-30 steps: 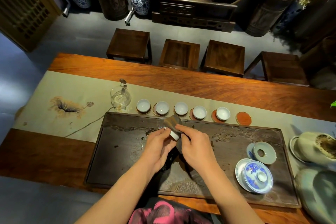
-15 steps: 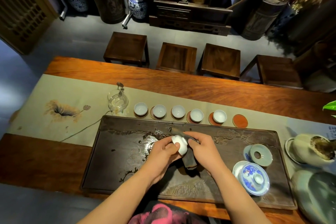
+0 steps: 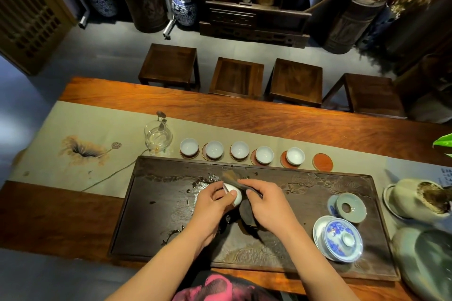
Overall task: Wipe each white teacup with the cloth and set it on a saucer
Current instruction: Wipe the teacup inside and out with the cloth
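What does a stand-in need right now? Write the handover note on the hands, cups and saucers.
Left hand grips the sixth teacup over the dark tea tray.
Right hand holds the dark cloth against that cup, mid-wipe.
Done: five white cups sit in a row on saucers beyond the tray.
Left: finish wiping, then set this cup on the empty red saucer at the row's right end.
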